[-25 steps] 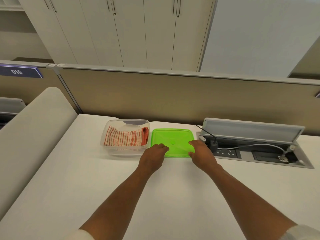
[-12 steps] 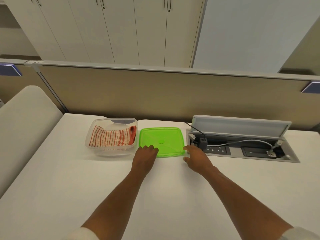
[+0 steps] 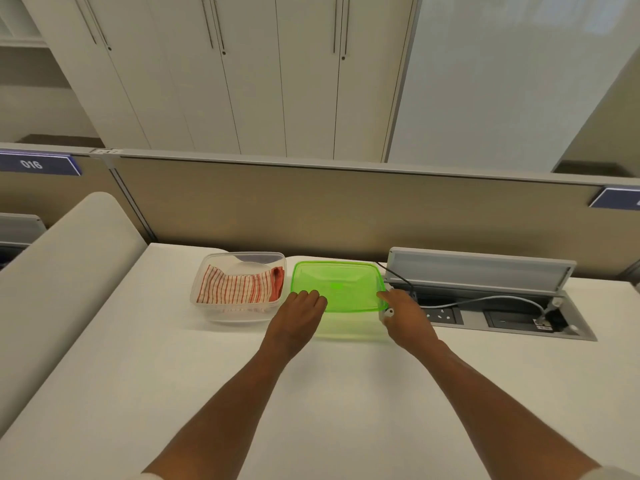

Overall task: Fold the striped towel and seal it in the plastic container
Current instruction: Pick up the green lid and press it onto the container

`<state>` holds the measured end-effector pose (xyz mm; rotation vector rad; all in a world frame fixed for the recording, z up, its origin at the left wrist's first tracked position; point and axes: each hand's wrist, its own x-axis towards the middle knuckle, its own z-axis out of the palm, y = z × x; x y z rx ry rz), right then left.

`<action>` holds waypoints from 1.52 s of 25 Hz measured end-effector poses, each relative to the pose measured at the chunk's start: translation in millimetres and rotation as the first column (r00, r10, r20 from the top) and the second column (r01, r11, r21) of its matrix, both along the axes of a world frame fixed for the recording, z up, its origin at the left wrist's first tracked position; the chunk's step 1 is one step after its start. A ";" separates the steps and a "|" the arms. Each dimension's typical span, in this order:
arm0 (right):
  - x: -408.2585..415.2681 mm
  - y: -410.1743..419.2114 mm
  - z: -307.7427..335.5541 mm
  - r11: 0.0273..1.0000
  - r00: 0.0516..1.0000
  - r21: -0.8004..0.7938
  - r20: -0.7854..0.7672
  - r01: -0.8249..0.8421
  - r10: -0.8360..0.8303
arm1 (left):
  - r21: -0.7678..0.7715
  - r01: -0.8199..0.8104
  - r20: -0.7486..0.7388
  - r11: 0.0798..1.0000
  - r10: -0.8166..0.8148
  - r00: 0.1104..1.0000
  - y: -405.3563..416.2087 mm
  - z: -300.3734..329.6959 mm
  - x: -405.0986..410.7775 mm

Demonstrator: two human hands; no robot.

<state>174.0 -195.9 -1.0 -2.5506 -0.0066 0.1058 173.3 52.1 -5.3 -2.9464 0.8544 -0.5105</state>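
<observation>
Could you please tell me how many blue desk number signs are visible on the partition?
2: one blue sign reading 016 at the far left of the partition, and a second blue sign at the far right, cut off by the frame so its number is unreadable.

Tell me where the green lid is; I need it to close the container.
The green lid lies on the white desk between the clear container and the open cable tray, with both hands at its near corners.

office | desk partition [image 3: 346, 206] | numbered sign [image 3: 38, 164] | cabinets [image 3: 242, 81] | desk power box [image 3: 485, 299]
</observation>
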 end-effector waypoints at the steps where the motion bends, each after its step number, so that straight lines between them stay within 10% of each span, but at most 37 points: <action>1: -1.0 1.0 5.8 1.000 0.999 -0.002 0.047 0.006 -0.006 | -0.010 0.001 0.027 1.000 -0.001 1.000 1.8 8.1 -3.1; 11: -11.0 22.3 60.1 0.954 0.982 0.263 0.076 0.147 -0.173 | -0.407 -0.030 0.103 0.913 0.078 0.992 27.5 69.4 -21.6; 19: -9.4 72.7 86.8 0.952 0.985 0.305 0.146 0.042 -0.091 | -0.918 -0.312 -0.252 0.244 0.247 0.936 72.0 93.5 -18.2; 25: -3.8 122.4 89.5 0.902 0.985 0.430 0.132 0.044 -0.111 | -0.832 -0.540 -0.516 0.129 0.181 0.837 126.5 87.8 -30.4; 30: 1.3 164.1 84.6 0.857 0.989 0.513 0.093 0.049 -0.112 | -0.781 -0.611 -0.580 0.132 0.209 0.787 166.7 78.9 -26.8; 38: 19.9 213.6 53.7 0.950 0.997 0.313 0.070 -0.006 -0.017 | -0.609 -0.668 -0.554 0.428 0.374 0.744 196.2 45.3 -7.0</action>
